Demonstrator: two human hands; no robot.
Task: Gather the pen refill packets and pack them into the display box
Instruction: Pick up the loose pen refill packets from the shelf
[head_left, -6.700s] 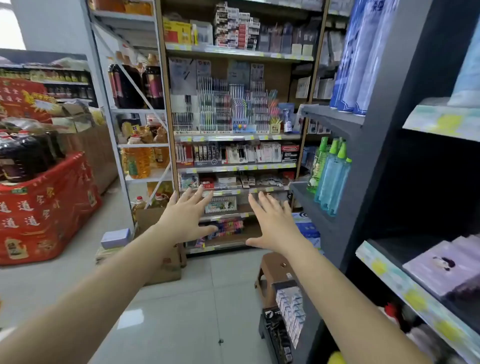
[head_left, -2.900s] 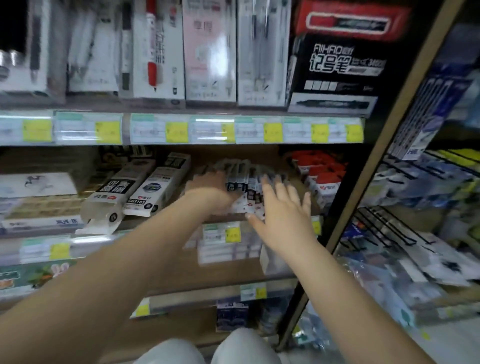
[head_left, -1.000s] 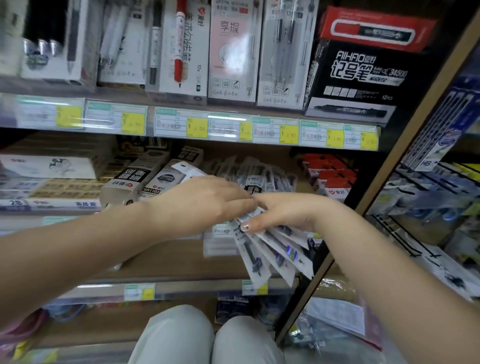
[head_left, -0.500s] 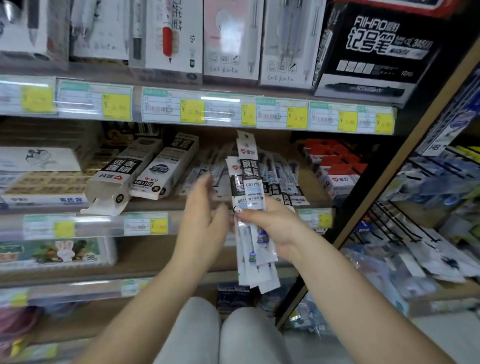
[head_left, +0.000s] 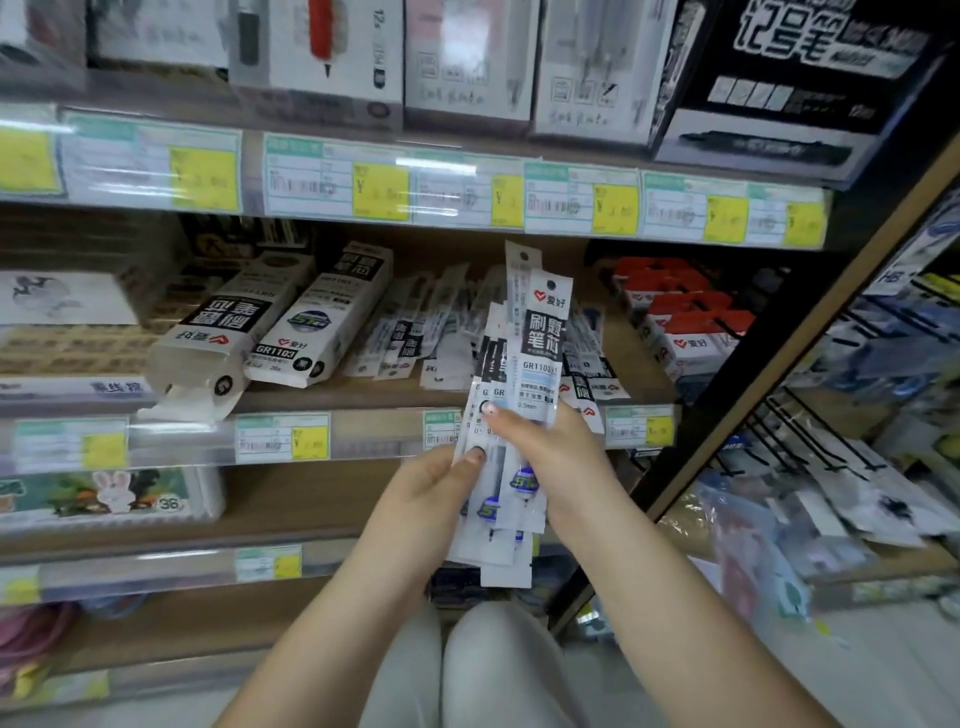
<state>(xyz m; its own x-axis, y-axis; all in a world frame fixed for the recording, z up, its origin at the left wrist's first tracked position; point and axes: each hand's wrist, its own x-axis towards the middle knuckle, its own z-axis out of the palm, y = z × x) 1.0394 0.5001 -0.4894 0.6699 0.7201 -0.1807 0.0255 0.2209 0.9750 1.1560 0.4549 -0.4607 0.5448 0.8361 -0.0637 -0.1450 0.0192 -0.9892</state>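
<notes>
On the wooden shelf (head_left: 363, 397) a white cardboard display box (head_left: 208, 338) lies with its flap open, beside loose glossy packets (head_left: 415, 332). In front of it we hold an upright bundle of slim plastic refill packets (head_left: 540, 343), our right hand (head_left: 556, 457) curled round it and our left hand (head_left: 431, 488) pinching its lower edge.

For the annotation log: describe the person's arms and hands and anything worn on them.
Both forearms are bare to the frame edge: no sleeves, watch or bracelet. The left hand and right hand show no gloves or rings; the nails are short.
</notes>
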